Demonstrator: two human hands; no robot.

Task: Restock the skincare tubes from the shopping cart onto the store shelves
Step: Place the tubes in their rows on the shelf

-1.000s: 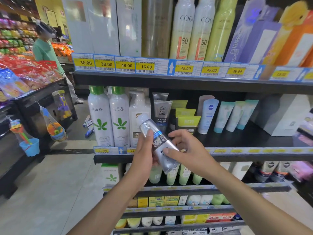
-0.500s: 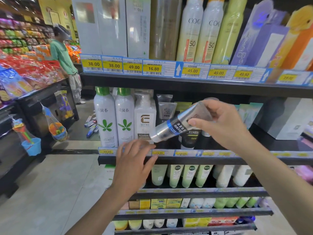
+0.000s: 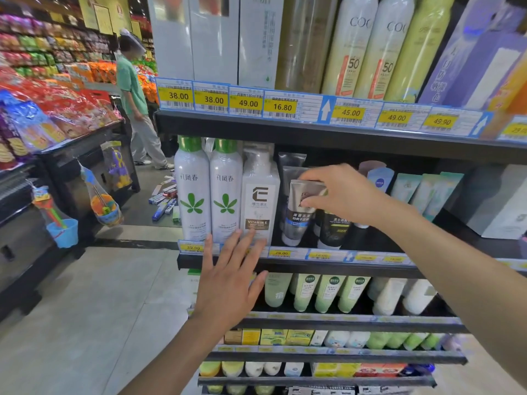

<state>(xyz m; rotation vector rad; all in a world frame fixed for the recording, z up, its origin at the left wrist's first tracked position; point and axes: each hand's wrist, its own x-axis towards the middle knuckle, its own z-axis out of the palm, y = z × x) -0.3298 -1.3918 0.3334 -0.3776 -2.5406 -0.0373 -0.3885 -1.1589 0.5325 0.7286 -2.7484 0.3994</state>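
Note:
A silver-grey skincare tube (image 3: 299,216) with a blue band stands cap-down on the black middle shelf (image 3: 342,266), right of a white Vitamin E bottle (image 3: 259,201). My right hand (image 3: 342,192) pinches the tube's crimped top end. Beside it stands a dark tube (image 3: 332,230), with more grey tubes behind. My left hand (image 3: 231,277) hovers with fingers spread and straight in front of the shelf edge, below the white bottle, holding nothing. The shopping cart is out of view.
Two white spray bottles (image 3: 209,192) with green leaves stand left of the Vitamin E bottle. Pale teal tubes (image 3: 425,192) and a white box (image 3: 502,201) fill the shelf's right. Green tubes (image 3: 328,293) hang lower. A person (image 3: 137,98) stands in the aisle by a snack display (image 3: 57,115).
My right hand turned the tube from slanted to upright and set it cap-down on the shelf. My left hand let go earlier and now hovers open, slightly higher.

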